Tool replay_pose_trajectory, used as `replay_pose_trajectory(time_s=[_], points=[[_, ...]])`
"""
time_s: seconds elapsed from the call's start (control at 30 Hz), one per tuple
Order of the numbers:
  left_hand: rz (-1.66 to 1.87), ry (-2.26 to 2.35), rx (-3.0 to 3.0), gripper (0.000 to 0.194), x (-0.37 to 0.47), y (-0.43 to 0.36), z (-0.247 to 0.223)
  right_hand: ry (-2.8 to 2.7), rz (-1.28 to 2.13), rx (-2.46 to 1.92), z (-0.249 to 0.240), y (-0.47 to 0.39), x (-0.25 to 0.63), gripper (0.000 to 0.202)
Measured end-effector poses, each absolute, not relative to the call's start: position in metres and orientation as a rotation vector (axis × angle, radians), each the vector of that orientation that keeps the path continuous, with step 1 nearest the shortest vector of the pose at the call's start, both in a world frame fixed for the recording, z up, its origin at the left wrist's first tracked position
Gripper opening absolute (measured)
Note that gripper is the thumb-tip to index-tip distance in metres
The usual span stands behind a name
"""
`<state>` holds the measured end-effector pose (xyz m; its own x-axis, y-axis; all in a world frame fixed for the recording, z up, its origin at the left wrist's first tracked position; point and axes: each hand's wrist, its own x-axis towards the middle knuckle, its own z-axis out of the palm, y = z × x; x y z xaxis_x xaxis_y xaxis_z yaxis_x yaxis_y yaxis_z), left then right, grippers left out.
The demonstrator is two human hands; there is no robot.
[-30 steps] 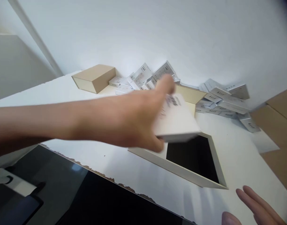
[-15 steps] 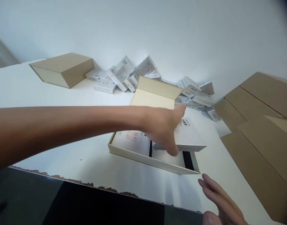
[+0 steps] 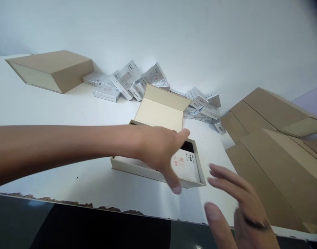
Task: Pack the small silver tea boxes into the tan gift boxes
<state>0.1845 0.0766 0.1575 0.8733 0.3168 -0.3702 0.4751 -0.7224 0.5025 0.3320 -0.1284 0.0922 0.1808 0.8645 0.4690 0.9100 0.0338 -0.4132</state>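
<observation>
A cream gift box (image 3: pixel 145 171) lies on the table with its lid (image 3: pixel 161 110) folded back. Inside it, at the right, sits a small white printed carton (image 3: pixel 188 166); a second white carton (image 3: pixel 130 162) lies in the left part, mostly covered by my forearm. My left hand (image 3: pixel 165 152) hovers over the middle of the box, thumb and fingers spread, nothing seen between them. Off the box's right end, my right hand (image 3: pixel 238 204) is raised and open, fingers apart, with a dark ring on one finger.
Several silver-white cartons are heaped along the wall, one heap (image 3: pixel 130 81) left of the lid and another heap (image 3: pixel 203 107) right of it. A closed tan box (image 3: pixel 55 69) stands far left. Large tan boxes (image 3: pixel 272 166) fill the right side. The table's front edge (image 3: pixel 109 208) is chipped.
The white carton that was tilted at my left hand now lies flat in the box, released. My right hand has risen further into view. The whole view has shifted slightly right.
</observation>
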Motion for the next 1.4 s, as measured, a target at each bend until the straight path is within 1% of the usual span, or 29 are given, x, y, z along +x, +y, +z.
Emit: replay_pose_trajectory(time_s=[0.07,0.13,0.23,0.27,0.33,0.4,0.43,0.63,0.77,0.9,0.97,1.03,1.07,1.17,1.2,1.23,1.27,1.3,1.33,1.37,1.4], points=[[-0.411,0.671,2.514,0.085,0.168,0.082,0.159,-2.049,0.097,-1.793,0.112,-0.097,0.339,0.033],[-0.504,0.709,2.543,0.083,0.154,0.085,0.155,-2.363,0.399,-1.890,0.127,-0.064,0.345,0.042],[-0.509,0.668,2.559,0.085,0.145,0.085,0.144,-2.601,0.698,-1.999,0.136,-0.024,0.348,0.057],[-0.493,0.663,2.582,0.083,0.144,0.084,0.142,-2.631,0.771,-2.015,0.137,-0.016,0.347,0.059],[-0.470,0.665,2.637,0.075,0.144,0.081,0.140,-2.671,0.869,-2.029,0.138,-0.004,0.343,0.056],[-0.479,0.655,2.667,0.071,0.147,0.077,0.141,-2.727,0.841,-2.043,0.138,0.001,0.340,0.051],[-0.494,0.643,2.676,0.072,0.149,0.076,0.143,-2.765,0.800,-2.039,0.138,0.002,0.339,0.049],[-0.735,0.634,2.700,0.103,0.166,0.074,0.148,-2.890,0.690,-1.938,0.139,0.003,0.337,0.034],[-0.661,0.624,2.623,0.109,0.177,0.080,0.139,-2.904,0.600,-1.902,0.139,0.000,0.337,0.024],[-0.698,0.579,2.584,0.111,0.175,0.083,0.141,-2.903,0.607,-1.864,0.136,-0.005,0.339,0.023],[-0.713,0.568,2.541,0.116,0.167,0.084,0.153,-2.872,0.637,-1.845,0.136,-0.007,0.341,0.025],[-0.633,0.598,2.431,0.119,0.159,0.091,0.170,-2.834,0.675,-1.835,0.136,-0.008,0.343,0.029],[-0.551,0.633,2.381,0.114,0.157,0.099,0.178,-2.820,0.689,-1.839,0.136,-0.008,0.343,0.032],[-0.213,0.909,2.440,0.076,0.162,0.136,0.190,-2.801,0.723,-1.845,0.137,-0.008,0.343,0.045],[-0.096,1.047,2.520,0.069,0.168,0.152,0.188,-2.795,0.727,-1.832,0.138,-0.008,0.342,0.049],[0.010,1.180,2.601,0.065,0.175,0.167,0.185,-2.792,0.718,-1.821,0.138,-0.007,0.341,0.052],[0.083,1.282,2.660,0.065,0.183,0.182,0.179,-2.794,0.702,-1.818,0.139,-0.007,0.339,0.051],[0.118,1.351,2.700,0.069,0.191,0.196,0.173,-2.805,0.689,-1.818,0.139,-0.006,0.338,0.048],[0.117,1.383,2.711,0.074,0.199,0.207,0.166,-2.819,0.678,-1.824,0.139,-0.006,0.336,0.046],[0.086,1.394,2.699,0.075,0.206,0.217,0.160,-2.835,0.678,-1.831,0.140,-0.006,0.335,0.044],[0.043,1.405,2.674,0.070,0.212,0.224,0.154,-2.846,0.680,-1.835,0.140,-0.005,0.334,0.042]])
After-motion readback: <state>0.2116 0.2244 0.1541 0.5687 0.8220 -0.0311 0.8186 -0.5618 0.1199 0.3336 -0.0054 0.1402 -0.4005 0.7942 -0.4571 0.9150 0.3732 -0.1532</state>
